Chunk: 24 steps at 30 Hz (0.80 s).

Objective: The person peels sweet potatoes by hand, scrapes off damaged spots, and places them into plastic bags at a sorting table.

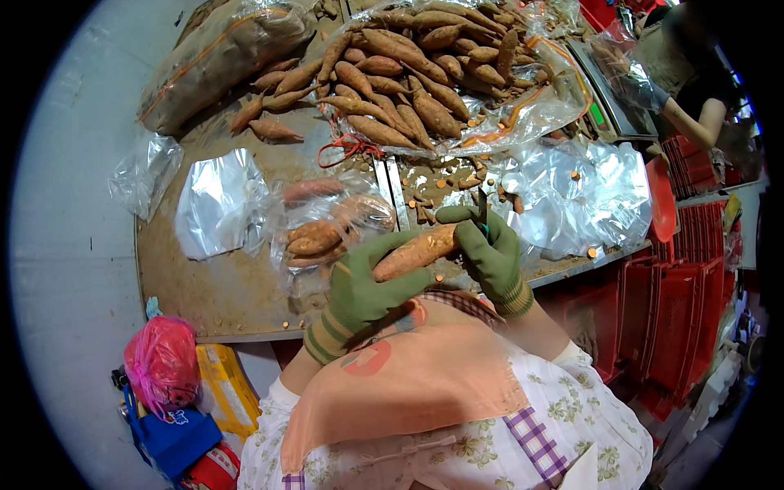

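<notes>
My left hand, in a green knit glove, is closed around a sweet potato above the table's near edge. In my right hand, gloved alike, is a small knife with its dark blade pointing away from me; only a bit of green handle shows. The fingers of that hand are at the potato's right end. Just beyond my left hand lies a clear plastic bag with several sweet potatoes inside. Cut-off ends and scraps litter the tabletop past my right hand.
A large heap of sweet potatoes lies on an opened sack at the back, beside a full sack. Stacks of clear bags flank the work spot. Red crates stand at right, near a co-worker's arm and a scale.
</notes>
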Each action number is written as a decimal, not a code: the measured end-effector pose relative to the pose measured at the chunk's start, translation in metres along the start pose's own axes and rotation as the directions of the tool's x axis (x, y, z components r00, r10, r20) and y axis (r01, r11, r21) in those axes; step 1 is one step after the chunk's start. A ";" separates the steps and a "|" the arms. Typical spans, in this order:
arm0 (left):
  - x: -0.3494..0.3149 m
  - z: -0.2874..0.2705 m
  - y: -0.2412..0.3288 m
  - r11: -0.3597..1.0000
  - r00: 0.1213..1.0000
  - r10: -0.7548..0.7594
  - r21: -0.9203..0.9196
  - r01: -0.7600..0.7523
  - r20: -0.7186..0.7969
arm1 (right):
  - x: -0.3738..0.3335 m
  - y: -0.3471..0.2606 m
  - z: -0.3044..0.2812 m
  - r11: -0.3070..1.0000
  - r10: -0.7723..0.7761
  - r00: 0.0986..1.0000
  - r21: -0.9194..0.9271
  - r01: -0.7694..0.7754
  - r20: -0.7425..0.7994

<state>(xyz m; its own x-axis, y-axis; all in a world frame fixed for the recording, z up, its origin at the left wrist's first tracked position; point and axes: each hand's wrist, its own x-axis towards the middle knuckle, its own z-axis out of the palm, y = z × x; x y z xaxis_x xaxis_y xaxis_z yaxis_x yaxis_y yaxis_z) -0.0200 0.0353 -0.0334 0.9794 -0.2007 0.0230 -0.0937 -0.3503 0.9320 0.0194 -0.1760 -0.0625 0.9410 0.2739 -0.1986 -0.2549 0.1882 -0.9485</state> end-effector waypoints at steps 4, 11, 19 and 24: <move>-0.005 -0.006 -0.002 0.861 0.925 -0.364 -0.339 0.379 0.111 | 0.001 0.013 -0.004 0.992 -0.112 0.993 -0.048 0.114 0.028; -0.008 -0.004 -0.010 0.987 0.991 -0.084 -0.143 0.068 -0.107 | 0.001 0.015 -0.003 0.984 -0.156 0.985 -0.070 0.162 0.079; -0.008 0.002 -0.002 0.971 0.968 -0.156 -0.209 0.115 -0.194 | 0.001 0.017 -0.008 0.999 0.033 0.998 -0.024 -0.032 0.054; -0.011 0.002 -0.016 1.000 0.974 0.009 0.003 -0.008 -0.225 | 0.005 0.014 0.004 0.997 -0.082 0.996 0.003 0.082 0.033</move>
<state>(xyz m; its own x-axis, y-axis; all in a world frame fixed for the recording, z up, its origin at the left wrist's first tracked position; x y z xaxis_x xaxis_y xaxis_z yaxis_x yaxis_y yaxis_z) -0.0300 0.0413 -0.0495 0.9937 0.0074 0.1119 -0.1022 -0.3517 0.9305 0.0196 -0.1684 -0.0760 0.9510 0.2883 -0.1120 -0.1778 0.2133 -0.9607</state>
